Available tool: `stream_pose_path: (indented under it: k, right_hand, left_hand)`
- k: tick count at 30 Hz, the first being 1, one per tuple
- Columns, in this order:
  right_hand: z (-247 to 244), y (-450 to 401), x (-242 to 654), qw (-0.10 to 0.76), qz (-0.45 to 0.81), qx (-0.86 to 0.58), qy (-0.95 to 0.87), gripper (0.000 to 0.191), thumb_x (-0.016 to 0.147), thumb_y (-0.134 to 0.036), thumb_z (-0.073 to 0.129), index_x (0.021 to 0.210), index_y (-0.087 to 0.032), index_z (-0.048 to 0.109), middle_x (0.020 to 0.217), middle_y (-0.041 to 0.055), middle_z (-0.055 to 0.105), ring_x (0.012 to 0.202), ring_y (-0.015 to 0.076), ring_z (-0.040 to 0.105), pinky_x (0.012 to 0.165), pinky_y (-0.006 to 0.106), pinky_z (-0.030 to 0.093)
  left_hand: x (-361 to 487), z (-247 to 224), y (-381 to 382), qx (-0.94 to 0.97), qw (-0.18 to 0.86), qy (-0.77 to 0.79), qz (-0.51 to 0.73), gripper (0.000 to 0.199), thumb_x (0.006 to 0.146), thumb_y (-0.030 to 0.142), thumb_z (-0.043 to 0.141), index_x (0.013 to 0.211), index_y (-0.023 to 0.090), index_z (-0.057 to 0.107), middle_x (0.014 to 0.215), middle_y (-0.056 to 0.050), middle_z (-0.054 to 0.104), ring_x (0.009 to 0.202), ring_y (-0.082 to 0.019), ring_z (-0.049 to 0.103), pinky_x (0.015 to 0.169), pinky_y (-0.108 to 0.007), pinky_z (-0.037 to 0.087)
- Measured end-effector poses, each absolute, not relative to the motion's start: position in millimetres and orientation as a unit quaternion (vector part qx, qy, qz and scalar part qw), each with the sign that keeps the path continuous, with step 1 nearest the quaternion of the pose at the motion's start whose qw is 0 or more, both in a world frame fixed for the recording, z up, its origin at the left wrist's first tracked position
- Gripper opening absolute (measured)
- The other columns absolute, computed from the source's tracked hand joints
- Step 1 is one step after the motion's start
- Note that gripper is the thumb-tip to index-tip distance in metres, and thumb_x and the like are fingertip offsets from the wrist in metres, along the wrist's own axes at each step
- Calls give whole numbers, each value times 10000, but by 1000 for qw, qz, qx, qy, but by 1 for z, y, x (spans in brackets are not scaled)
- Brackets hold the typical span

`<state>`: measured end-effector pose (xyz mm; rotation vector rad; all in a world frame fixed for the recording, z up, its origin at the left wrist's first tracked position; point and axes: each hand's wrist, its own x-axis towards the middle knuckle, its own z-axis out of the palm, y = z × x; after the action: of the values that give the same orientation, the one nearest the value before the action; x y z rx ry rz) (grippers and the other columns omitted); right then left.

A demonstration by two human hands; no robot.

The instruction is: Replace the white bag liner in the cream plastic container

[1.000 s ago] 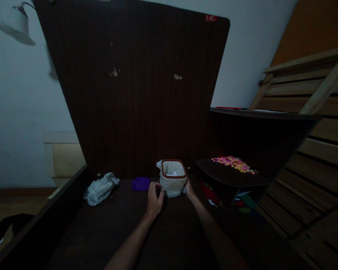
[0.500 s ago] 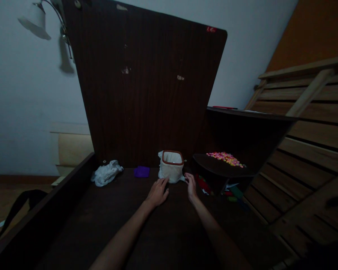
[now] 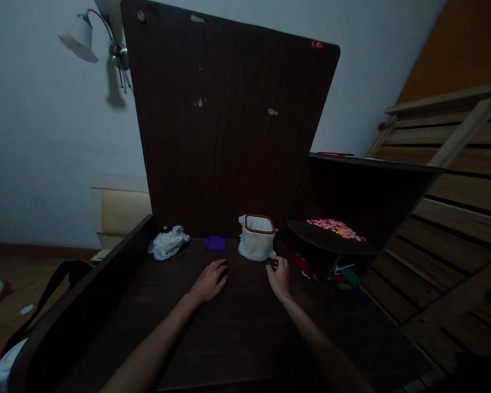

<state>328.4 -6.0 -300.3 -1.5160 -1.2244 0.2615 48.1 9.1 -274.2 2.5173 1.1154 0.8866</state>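
A small white basket [image 3: 258, 244] with a brown rim stands against the back panel, a white plastic bag or liner showing around its base. Just in front of its right side is my right hand [image 3: 279, 275], fingers bent and apart, holding nothing I can see. My left hand [image 3: 209, 281] rests low over the dark desk [image 3: 233, 333], fingers spread and empty, nearest to a folded purple cloth [image 3: 215, 243]. To the left of that cloth lies a crumpled white plastic bag [image 3: 169, 243].
On the right, a low curved shelf [image 3: 331, 248] carries a heap of pink and yellow pieces [image 3: 336, 228]. Red and green items [image 3: 305, 266] sit beside and under it. A raised side board [image 3: 106, 267] edges the desk's left. Wooden slats [image 3: 462, 218] stand at far right.
My left hand has moved away from the basket, left and toward me. My right hand has drawn back slightly from the basket's right side. The view has shifted a little left.
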Motion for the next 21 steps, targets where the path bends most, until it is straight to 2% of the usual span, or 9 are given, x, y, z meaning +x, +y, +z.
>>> stream_pose_path:
  k: [4, 7, 10, 13, 16, 21]
  right_hand:
    - [-294, -27, 317, 481, 124, -593, -634, 204, 746, -258, 540, 908, -224, 659, 1032, 107, 662, 1060, 306, 602, 1003, 500, 482]
    - [-291, -40, 304, 424, 143, -547, -708, 277, 776, -261, 594, 1019, -210, 717, 1184, 102, 695, 1170, 289, 607, 1086, 482, 445]
    - [-286, -49, 289, 321, 150, -533, -768, 416, 882, -344, 585, 1255, -192, 688, 1448, 119, 582, 1382, 306, 485, 1181, 508, 352]
    - [-278, -51, 274, 218, 142, -523, -812, 527, 974, -410, 503, 1448, -186, 549, 1588, 110, 417, 1499, 299, 324, 1239, 525, 248]
    - [-272, -48, 261, 185, 140, -506, -830, 565, 996, -437, 475, 1506, -195, 477, 1622, 92, 349, 1528, 298, 251, 1254, 529, 205]
    - [-267, -38, 251, 172, 149, -495, -838, 583, 1005, -474, 462, 1530, -219, 439, 1637, 80, 305, 1540, 307, 205, 1253, 552, 182]
  left_hand:
    - [1, -274, 11, 850, 108, 416, 305, 298, 902, 295, 547, 1128, 209, 721, 1331, -144, 664, 1221, -299, 639, 1091, -484, 496]
    - [-23, -277, 9, 845, 97, 435, 293, 342, 920, 320, 520, 1170, 187, 712, 1330, -157, 667, 1227, -311, 638, 1086, -496, 502]
    - [-34, -281, 5, 844, 87, 450, 277, 396, 933, 346, 510, 1239, 170, 689, 1377, -166, 641, 1284, -336, 602, 1112, -525, 474]
    - [-35, -286, 0, 855, 72, 454, 241, 459, 954, 383, 505, 1349, 184, 627, 1465, -149, 576, 1382, -347, 515, 1169, -561, 395]
    - [-32, -289, -3, 869, 67, 446, 202, 512, 974, 412, 493, 1432, 192, 554, 1522, -146, 515, 1444, -352, 435, 1193, -592, 335]
    - [-23, -291, 3, 881, 71, 417, 210, 525, 991, 429, 499, 1481, 240, 498, 1557, -114, 474, 1472, -325, 396, 1208, -563, 319]
